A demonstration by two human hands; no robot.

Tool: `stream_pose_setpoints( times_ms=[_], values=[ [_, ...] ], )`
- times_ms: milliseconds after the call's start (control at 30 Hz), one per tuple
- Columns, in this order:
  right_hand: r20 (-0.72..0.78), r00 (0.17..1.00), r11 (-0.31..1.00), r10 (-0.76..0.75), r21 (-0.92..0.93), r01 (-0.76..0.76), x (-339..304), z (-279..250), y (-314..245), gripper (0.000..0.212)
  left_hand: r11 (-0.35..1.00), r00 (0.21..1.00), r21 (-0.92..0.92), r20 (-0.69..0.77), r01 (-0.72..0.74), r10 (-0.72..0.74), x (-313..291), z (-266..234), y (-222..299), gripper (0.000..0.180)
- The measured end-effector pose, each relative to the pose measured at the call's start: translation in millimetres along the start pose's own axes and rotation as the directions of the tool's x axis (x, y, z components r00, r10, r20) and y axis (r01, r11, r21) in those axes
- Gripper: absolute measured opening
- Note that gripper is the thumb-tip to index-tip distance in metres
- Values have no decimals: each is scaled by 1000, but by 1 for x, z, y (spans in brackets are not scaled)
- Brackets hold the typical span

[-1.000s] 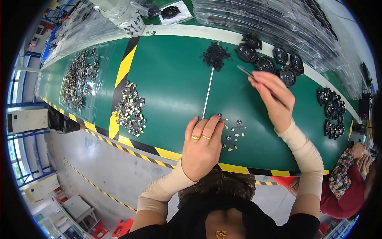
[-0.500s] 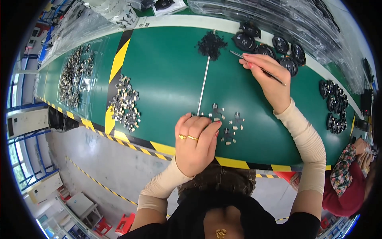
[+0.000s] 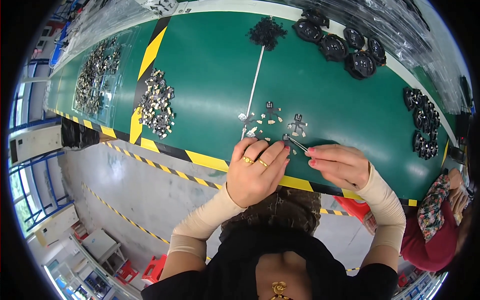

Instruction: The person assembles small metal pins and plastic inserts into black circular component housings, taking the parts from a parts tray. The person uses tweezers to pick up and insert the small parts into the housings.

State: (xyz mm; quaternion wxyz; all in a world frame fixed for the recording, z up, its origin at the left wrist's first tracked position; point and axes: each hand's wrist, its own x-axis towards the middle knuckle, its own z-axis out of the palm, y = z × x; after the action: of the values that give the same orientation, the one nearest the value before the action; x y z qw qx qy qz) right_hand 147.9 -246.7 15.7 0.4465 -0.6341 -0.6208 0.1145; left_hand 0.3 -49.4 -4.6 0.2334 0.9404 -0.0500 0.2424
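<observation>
My right hand (image 3: 342, 164) grips thin metal tweezers (image 3: 299, 145) between thumb and fingers. Their tips touch a small black part (image 3: 285, 137) just above the front edge of the green table. The fingertips of my left hand (image 3: 254, 170), which wears two gold rings, are closed together at the lower edge of that same part. Its lower end is hidden by them. Similar small black parts with pale tabs, one at the upper middle (image 3: 270, 106) and another to the right (image 3: 298, 120), lie just beyond my hands among loose pale pieces (image 3: 251, 132).
A heap of tiny black pieces (image 3: 267, 33) lies at the far side. Round black housings (image 3: 361, 64) stand at the far right, with smaller black assemblies (image 3: 425, 122) beyond. Leftward are a pile of small parts (image 3: 156, 105) and a clear tray (image 3: 117, 85) of more.
My right hand has brought the tweezers from near the far black heap down to the small part beside my left hand. My left hand has shifted slightly right. The view has tilted.
</observation>
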Motion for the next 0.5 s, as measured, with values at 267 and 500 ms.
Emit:
stream_pose_setpoints(
  times_ms=[267,500],
  values=[
    [49,997,998,55,28,-56,10,-2,-3,27,999,999,42,-35,-21,23,2,-1,-2,28],
    [-44,990,987,134,99,-129,5,1,-1,28,999,997,39,-74,-28,31,2,1,-3,26]
  ],
)
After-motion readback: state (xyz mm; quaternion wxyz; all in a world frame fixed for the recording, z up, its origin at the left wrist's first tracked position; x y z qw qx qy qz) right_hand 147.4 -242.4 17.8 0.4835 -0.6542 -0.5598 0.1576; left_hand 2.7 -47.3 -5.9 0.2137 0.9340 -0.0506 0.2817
